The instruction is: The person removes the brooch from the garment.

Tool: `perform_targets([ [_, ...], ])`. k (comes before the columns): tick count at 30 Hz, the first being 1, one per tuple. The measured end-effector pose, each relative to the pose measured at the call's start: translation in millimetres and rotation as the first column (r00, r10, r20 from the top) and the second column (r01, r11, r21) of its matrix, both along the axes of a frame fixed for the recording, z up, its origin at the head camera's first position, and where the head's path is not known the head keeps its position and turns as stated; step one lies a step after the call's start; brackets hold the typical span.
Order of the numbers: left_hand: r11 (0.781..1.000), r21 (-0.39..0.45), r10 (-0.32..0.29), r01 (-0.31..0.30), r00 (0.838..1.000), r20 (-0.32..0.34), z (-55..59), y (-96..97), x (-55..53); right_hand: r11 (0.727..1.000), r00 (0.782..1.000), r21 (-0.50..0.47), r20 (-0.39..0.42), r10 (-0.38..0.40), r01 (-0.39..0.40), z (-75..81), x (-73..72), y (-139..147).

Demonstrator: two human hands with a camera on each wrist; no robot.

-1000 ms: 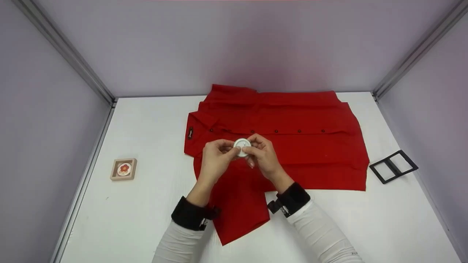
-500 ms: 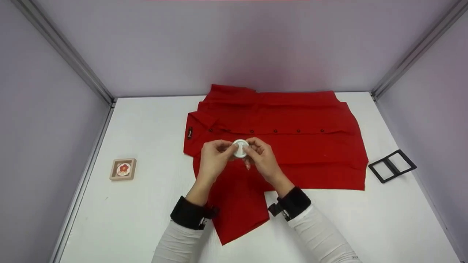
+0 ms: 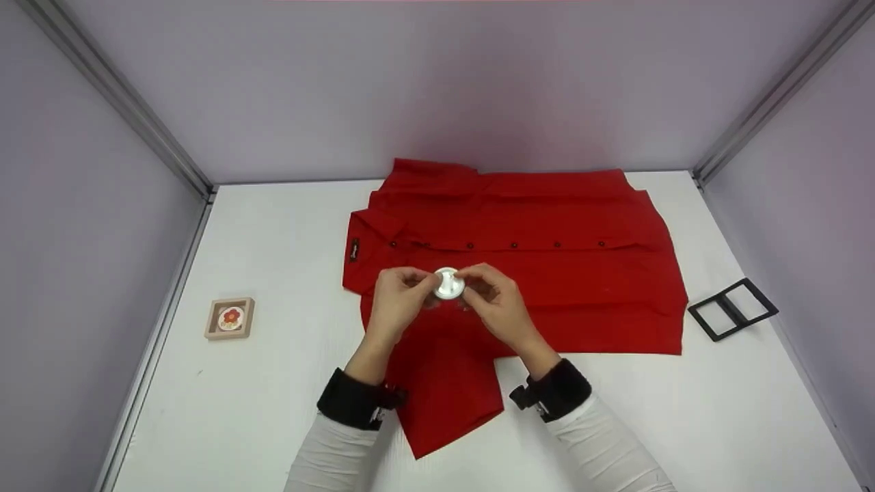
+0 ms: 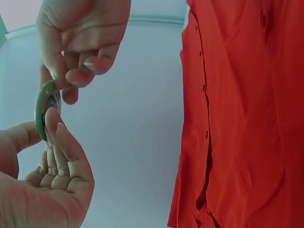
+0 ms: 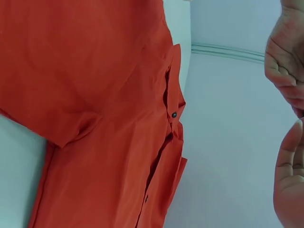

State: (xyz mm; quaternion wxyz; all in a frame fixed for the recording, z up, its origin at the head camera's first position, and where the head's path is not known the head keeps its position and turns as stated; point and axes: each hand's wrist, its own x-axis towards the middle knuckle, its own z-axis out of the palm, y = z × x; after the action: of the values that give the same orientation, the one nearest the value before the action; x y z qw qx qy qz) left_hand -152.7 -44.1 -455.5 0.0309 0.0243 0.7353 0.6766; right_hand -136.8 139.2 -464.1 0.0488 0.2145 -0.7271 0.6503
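Observation:
Both hands meet over the red shirt [image 3: 574, 287] at a small round badge [image 3: 448, 283], whose white back faces up in the head view. My left hand [image 3: 396, 301] pinches its left side between thumb and fingers. At the upper right edge, the bent index finger of my right hand [image 3: 502, 307] touches the badge, with the thumb just below. In the left wrist view the badge [image 4: 40, 111] appears nearly edge-on with a green rim, held above the shirt. The right wrist view cuts the badge off at its border.
The shirt lies spread on the white table [image 3: 287, 246], buttons up, collar to the left, one sleeve toward the front. A small wooden box [image 3: 212, 320] with a flower-printed disc [image 3: 231, 318] stands at left. At right lies a black two-window frame [image 3: 731, 309].
The right thumb has come off the badge's back to its lower right, and the right index finger now reaches its upper edge. The badge has shifted slightly toward the front.

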Motion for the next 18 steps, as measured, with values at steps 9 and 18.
perform_targets([
  [9, 0.996, -0.052, -0.067, 0.07, 0.997, 0.042, -8.2, -1.6, -0.2, 1.0, 1.0, -0.008, -0.015, -0.011, 0.011, 5.9, 2.4, 2.9],
  [18, 0.978, -0.106, -0.17, 0.178, 0.982, 0.081, -10.4, -1.2, 1.8, 0.999, 1.0, -0.047, 0.018, 0.01, -0.009, 1.1, 2.2, 4.9],
])
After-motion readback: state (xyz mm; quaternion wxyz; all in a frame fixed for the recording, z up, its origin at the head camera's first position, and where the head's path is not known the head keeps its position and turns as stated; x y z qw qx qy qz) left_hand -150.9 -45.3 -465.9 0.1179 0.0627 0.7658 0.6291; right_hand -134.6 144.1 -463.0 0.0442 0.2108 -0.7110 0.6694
